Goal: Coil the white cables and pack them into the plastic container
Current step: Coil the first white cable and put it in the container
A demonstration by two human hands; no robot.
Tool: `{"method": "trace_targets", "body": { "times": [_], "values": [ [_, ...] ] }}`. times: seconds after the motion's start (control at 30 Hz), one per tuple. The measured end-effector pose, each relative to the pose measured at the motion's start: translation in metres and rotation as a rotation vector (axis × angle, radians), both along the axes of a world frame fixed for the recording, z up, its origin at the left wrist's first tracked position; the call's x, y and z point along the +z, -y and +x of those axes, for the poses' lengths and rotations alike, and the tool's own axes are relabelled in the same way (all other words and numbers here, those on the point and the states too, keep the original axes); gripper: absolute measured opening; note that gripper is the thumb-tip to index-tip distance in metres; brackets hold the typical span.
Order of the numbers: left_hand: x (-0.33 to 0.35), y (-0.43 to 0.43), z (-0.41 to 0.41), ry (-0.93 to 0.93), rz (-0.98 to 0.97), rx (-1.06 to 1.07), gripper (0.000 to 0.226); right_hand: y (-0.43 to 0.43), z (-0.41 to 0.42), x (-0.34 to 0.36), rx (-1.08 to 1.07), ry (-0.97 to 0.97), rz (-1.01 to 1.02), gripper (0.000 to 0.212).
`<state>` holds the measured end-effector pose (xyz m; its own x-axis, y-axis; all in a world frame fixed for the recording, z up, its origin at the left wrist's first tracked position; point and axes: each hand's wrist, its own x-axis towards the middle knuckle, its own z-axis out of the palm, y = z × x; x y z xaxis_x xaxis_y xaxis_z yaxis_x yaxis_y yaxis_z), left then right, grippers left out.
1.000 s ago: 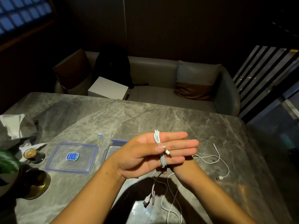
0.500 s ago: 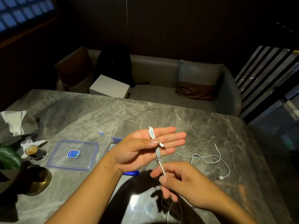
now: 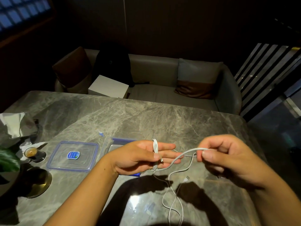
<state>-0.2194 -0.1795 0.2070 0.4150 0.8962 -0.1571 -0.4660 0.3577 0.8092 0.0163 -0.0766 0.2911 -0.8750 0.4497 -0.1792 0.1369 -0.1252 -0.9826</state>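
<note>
Our right hand (image 3: 231, 162) has risen to centre right, pinching the white cable (image 3: 155, 145); our left hand (image 3: 138, 158) thumb-clamps its coils.

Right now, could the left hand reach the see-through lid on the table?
Probably yes for reach: the lid lies just beside the left hand with nothing blocking the way. But white cable is wrapped round its fingers and pinned by the thumb, so grabbing would be awkward.

On the table (image 3: 146, 115), the lid (image 3: 72, 156) lies at nine o'clock of the container (image 3: 108, 143), with a cup (image 3: 33, 153) beyond. Cable (image 3: 189, 151) trails at five o'clock; the sofa (image 3: 154, 67) stands at twelve.
</note>
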Motion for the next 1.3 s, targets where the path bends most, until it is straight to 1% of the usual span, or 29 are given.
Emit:
{"method": "trace_targets", "body": {
  "times": [0.1, 0.23, 0.33, 0.4, 0.5, 0.53, 0.67, 0.73, 0.93, 1.03, 1.13, 1.3],
  "values": [
    [-0.001, 0.002, 0.001, 0.062, -0.003, -0.036, 0.057, -0.008, 0.003, 0.003, -0.036, -0.027, 0.027, 0.049],
    [0.003, 0.003, 0.01, 0.114, 0.003, -0.085, 0.057, -0.008, -0.003, 0.005, -0.086, -0.065, 0.101, 0.046],
    [0.007, 0.003, 0.019, 0.113, 0.017, -0.128, 0.058, -0.009, -0.013, 0.004, -0.113, -0.098, 0.133, 0.045],
    [0.009, 0.004, 0.024, 0.113, 0.027, -0.157, 0.059, -0.011, -0.02, 0.006, -0.113, -0.107, 0.152, 0.041],
    [0.012, 0.004, 0.031, 0.113, 0.041, -0.189, 0.06, -0.011, -0.029, 0.01, -0.096, -0.109, 0.183, 0.021],
    [0.014, 0.004, 0.033, 0.107, 0.048, -0.201, 0.06, -0.011, -0.033, 0.01, -0.09, -0.118, 0.188, 0.019],
    [0.02, 0.004, 0.041, 0.036, 0.087, -0.254, 0.058, -0.012, -0.051, 0.012, -0.069, -0.15, 0.21, 0.02],
    [0.024, 0.004, 0.043, 0.037, 0.097, -0.264, 0.058, -0.015, -0.056, 0.014, -0.088, -0.153, 0.231, 0.02],
    [0.033, 0.006, 0.038, 0.004, 0.16, -0.232, 0.053, -0.027, -0.054, 0.01, -0.135, -0.167, 0.19, 0.021],
    [0.035, 0.008, 0.04, 0.046, 0.179, -0.255, 0.052, -0.028, -0.057, 0.005, -0.135, -0.156, 0.183, 0.021],
    [0.036, 0.008, 0.042, 0.07, 0.187, -0.227, 0.05, -0.033, -0.06, -0.004, -0.16, -0.153, 0.145, 0.022],
    [0.036, 0.008, 0.045, 0.031, 0.197, -0.237, 0.046, -0.038, -0.059, -0.024, -0.177, -0.114, 0.084, 0.021]
  ]
}}
